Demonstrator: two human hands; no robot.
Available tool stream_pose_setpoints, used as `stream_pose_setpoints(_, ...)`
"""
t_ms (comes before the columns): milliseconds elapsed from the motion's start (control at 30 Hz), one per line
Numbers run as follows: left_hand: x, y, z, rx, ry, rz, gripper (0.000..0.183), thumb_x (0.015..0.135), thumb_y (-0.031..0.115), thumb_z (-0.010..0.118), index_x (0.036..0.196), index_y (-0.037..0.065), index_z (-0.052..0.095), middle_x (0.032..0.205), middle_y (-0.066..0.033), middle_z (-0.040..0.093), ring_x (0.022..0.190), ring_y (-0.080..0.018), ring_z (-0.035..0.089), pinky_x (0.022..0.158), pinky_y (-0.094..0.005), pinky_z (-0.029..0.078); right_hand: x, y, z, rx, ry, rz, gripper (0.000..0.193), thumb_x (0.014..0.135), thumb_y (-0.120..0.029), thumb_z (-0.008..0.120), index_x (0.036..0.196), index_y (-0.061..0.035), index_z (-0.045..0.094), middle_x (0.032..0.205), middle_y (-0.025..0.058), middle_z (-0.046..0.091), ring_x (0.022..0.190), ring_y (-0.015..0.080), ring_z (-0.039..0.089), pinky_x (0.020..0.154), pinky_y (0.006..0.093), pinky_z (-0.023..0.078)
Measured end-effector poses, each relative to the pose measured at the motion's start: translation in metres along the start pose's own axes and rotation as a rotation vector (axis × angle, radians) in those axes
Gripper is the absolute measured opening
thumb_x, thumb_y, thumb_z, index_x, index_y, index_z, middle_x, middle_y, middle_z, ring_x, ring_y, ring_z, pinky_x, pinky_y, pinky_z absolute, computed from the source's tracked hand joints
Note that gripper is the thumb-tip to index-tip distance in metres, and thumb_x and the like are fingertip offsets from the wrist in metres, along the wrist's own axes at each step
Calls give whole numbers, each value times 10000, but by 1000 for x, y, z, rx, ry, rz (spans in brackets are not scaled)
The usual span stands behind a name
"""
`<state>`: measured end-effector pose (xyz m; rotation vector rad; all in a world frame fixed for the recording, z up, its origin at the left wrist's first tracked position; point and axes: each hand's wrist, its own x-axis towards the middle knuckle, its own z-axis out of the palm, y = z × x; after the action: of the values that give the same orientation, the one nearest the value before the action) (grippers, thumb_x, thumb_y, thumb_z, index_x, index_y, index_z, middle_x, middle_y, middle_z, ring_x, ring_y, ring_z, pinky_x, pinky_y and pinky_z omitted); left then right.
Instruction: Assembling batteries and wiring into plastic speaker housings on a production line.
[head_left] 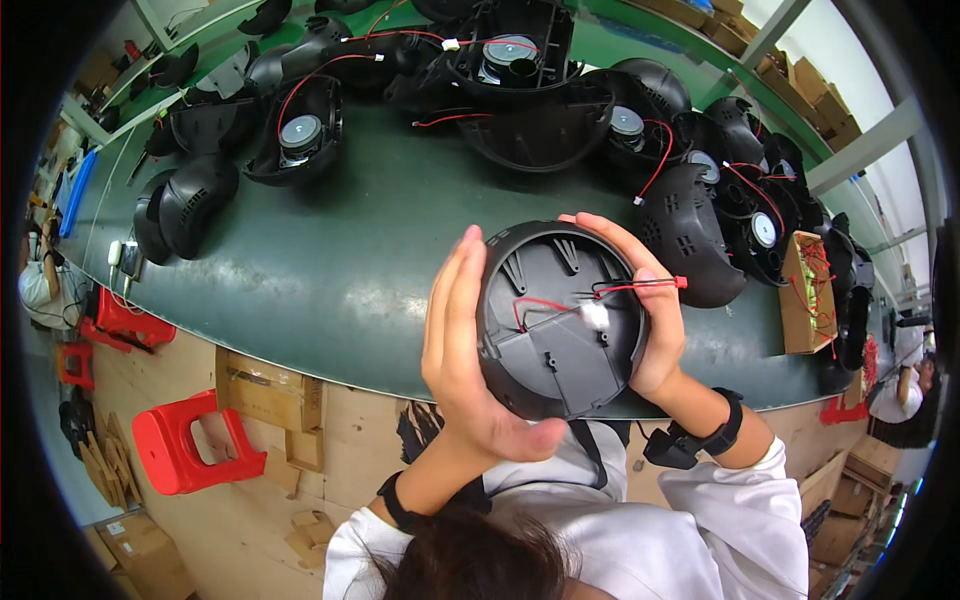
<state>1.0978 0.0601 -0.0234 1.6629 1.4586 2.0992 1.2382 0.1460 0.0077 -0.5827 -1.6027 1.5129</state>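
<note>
Two bare hands holding a round black housing (575, 350) above the near edge of the green worktable (370, 220). The left hand (462, 345) and the right hand (655, 320) are clamped on opposite sides of its wall, palms inward, the open interior facing the viewer. Ribs and small posts stand inside. A red wire (545, 302) bends across the interior toward a white blob (594, 316), too bright to identify. A lead ending in a red connector (681, 283) extends over the rim and crosses in front of the right hand; whether it touches the skin cannot be told.

Along the far side of the worktable lie black shells, several fitted with round speakers; one such shell (265, 155) lies toward the table's left part. Nearer its left end, two vented shells (200, 205) lean together. Toward the table's right end, a larger vented shell (685, 235) lies near an open carton (795, 330) containing red wires. On the floor, left of centre below the table's near edge, stands a red stool (175, 445).
</note>
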Motion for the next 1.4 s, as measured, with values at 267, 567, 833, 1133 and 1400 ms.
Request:
stream_pose_setpoints(267, 23, 34, -10, -191, 67, -6, 743, 870, 500, 535, 1219, -156, 519, 1181, -344, 578, 1075, -464, 602, 943, -458, 469, -20, -36, 20, -83, 122, -76, 782, 946, -557, 290, 1334, 109, 426, 1369, 247, 481, 1278, 297, 471, 1093, 378, 338)
stream_pose_setpoints(567, 11, 5, -9, 48, -108, -71, 754, 957, 496, 295, 1217, -176, 517, 1204, -333, 578, 1140, -405, 579, 1010, -438, 420, -27, 5, 13, -31, 160, -37, 655, 990, -420, 243, 1353, 99, 408, 1375, 241, 477, 1272, 292, 481, 1090, 373, 342)
stream_pose_setpoints(833, 19, 48, -4, -377, 3, -465, 1157, 775, 844, 372, 1470, -61, 182, 1475, -290, 320, 1334, -390, 389, 1118, -467, 274, -29, -7, -1, 378, 257, 213, 550, 983, -346, 321, 1330, 53, 472, 1303, 180, 558, 1198, 258, 544, 1050, 373, 402)
stream_pose_setpoints(1133, 31, 54, 13, -98, -202, 194, 1310, 448, 533, 923, 1413, -102, 306, 1434, -332, 342, 1319, -434, 392, 1076, -502, 337, -52, 1, -16, 827, 240, 478, 401, 978, -338, 407, 1163, -41, 605, 1129, 146, 645, 1029, 282, 630, 918, 411, 503)
stream_pose_setpoints(1400, 35, 50, 16, -52, -239, 225, 1115, 489, 500, 906, 1321, -69, 429, 1298, -309, 494, 1215, -449, 498, 1050, -544, 367, -55, -23, 1, 611, 264, 465, 546, 998, -391, 310, 1347, -1, 469, 1338, 207, 516, 1205, 337, 533, 1047, 461, 418)
